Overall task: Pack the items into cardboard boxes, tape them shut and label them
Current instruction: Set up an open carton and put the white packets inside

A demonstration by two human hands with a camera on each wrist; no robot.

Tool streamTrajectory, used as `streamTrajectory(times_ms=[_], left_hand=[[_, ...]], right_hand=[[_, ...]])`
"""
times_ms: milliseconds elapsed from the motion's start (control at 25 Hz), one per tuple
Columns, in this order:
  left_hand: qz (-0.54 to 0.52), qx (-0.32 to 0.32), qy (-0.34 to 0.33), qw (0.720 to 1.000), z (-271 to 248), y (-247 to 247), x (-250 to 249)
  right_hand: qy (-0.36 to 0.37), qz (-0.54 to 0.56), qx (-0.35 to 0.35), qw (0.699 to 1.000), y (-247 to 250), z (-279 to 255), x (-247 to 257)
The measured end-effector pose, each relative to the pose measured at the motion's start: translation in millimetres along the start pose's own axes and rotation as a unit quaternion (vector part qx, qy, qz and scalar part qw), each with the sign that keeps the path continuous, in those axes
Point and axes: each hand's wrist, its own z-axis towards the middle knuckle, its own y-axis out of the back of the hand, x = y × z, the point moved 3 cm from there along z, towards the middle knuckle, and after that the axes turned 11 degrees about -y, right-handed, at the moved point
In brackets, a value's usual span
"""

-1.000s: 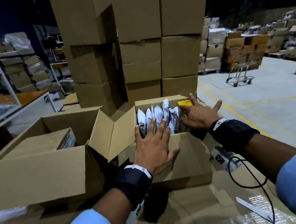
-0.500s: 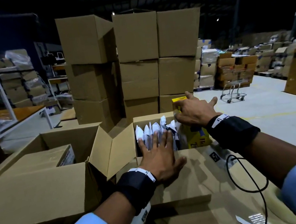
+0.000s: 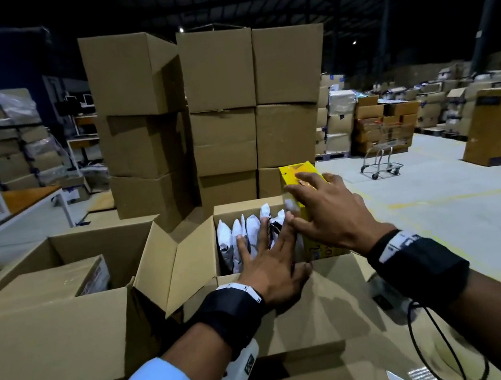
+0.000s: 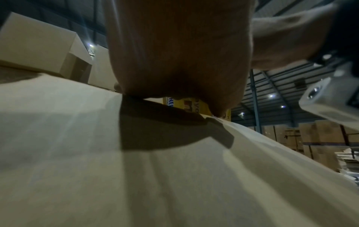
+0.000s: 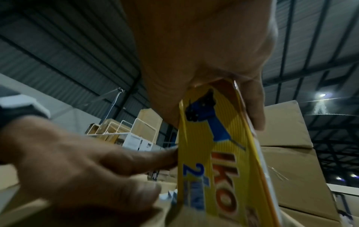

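Note:
An open cardboard box point(image 3: 188, 264) stands in front of me with several white packets point(image 3: 228, 245) upright inside. My left hand point(image 3: 268, 252) lies flat, straight fingers pressing the packets leftward, its palm point(image 4: 178, 46) on the near flap point(image 4: 136, 169). My right hand point(image 3: 302, 205) grips a yellow product box point(image 3: 297, 171) from above at the carton's right side, with most of it raised above the rim. In the right wrist view the yellow box point(image 5: 219, 153) shows a blue tool picture, and the left hand's fingers point(image 5: 136, 156) touch its side.
A second open carton point(image 3: 52, 333) holding a closed brown box point(image 3: 45, 285) sits at the left. Tall stacked cartons point(image 3: 221, 112) rise close behind. A table point(image 3: 16, 198) is far left, a trolley point(image 3: 381, 163) on the floor at right. A black cable point(image 3: 434, 341) hangs by my right wrist.
My right hand has pulled the yellow box upward out of the carton, from nearly buried to mostly above the rim. The left hand has stayed pressed against the white packets.

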Motion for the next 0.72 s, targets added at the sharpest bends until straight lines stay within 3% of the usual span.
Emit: streamTrajectory(times_ms=[160, 280, 720], left_hand=[[0.066, 0.03, 0.013, 0.997, -9.0, 1.2, 4.4], [0.123, 0.039, 0.063, 0.99, -25.0, -2.8, 18.4], [0.132, 0.034, 0.106, 0.985, -38.7, 9.5, 30.8]], right_hand=[[0.058, -0.018, -0.111, 0.992, -13.2, -8.4, -0.5], [0.076, 0.0, -0.141, 0.987, -6.9, -1.6, -0.8], [0.061, 0.044, -0.255, 0.964, 107.4, 40.1, 9.4]])
